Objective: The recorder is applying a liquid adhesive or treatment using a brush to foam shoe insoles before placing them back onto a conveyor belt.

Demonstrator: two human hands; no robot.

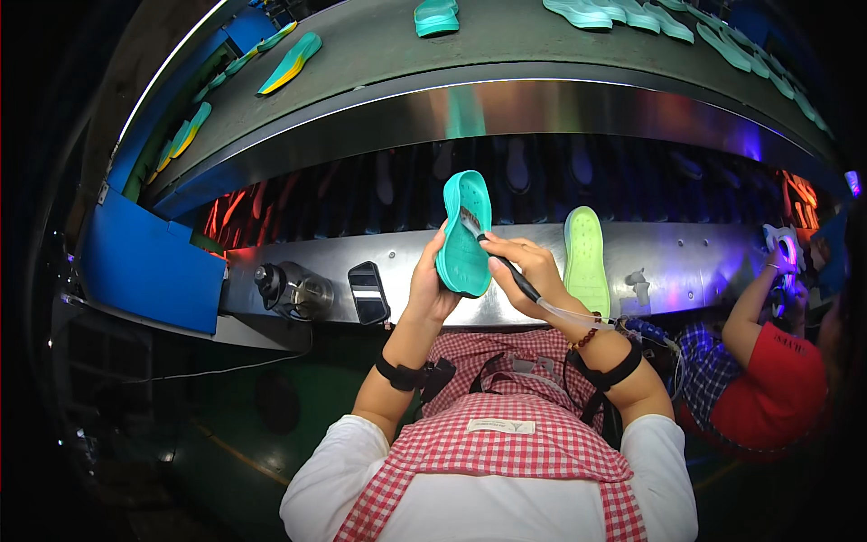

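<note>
A teal shoe sole (pixel 465 266) stands tilted up over the metal ledge, its hollow inner side turned toward my right hand. My left hand (pixel 428 282) is closed around its left edge and lower part. In my right hand (pixel 527 264) is a black-handled brush (pixel 511 271), pinched near the head, with a clear tube running back from it past my wrist. The brush's bristles touch the inside of the sole, in its upper half. To the right of my right hand, a lime-green insole-shaped piece (pixel 586 257) lies on the ledge.
On the metal ledge (pixel 424 248) are a phone (pixel 368 294) and a clear bottle with a dark lid (pixel 307 294). Behind runs a lower rack with dim soles and red glow. Above it, a dark conveyor belt (pixel 361 68) carries several soles. A co-worker in red (pixel 768 379) sits at right.
</note>
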